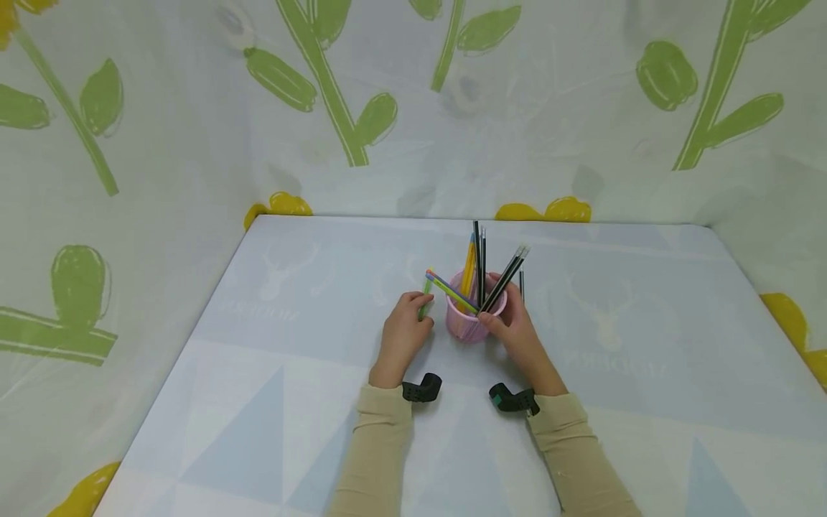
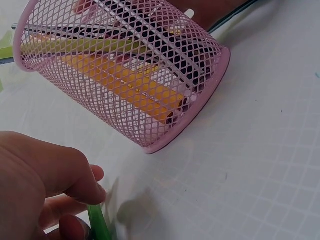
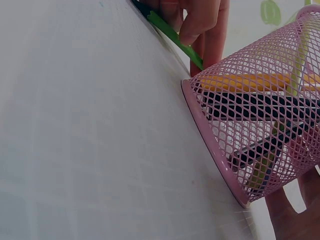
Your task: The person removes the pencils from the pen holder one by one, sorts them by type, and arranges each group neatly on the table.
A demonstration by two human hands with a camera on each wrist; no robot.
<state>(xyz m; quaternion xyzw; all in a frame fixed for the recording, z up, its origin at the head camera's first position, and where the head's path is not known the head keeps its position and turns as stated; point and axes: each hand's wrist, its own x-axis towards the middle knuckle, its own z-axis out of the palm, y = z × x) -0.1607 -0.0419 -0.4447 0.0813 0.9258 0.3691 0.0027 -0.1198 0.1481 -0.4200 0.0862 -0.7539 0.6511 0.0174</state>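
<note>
In the head view, my left hand (image 1: 405, 327) pinches a slim green pen (image 1: 424, 305) just left of a pink mesh pencil cup (image 1: 466, 329). The left wrist view shows the green pen (image 2: 99, 222) between thumb and fingers, its lower part cut off by the frame. My right hand (image 1: 517, 327) grips the cup from its right side, thumb at the near rim. Inside the cup stand yellow pencils (image 1: 466, 269), several black pencils (image 1: 507, 280) leaning right, and a green and a blue stick (image 1: 452, 293) leaning left over the rim.
Just beyond the right hand, a thin black pencil (image 1: 522, 286) shows. The pale table (image 1: 310, 287) carries printed triangles and deer heads. Behind it hangs a white curtain (image 1: 413, 158) with green leaves. Black wrist cameras (image 1: 423, 388) sit on both wrists.
</note>
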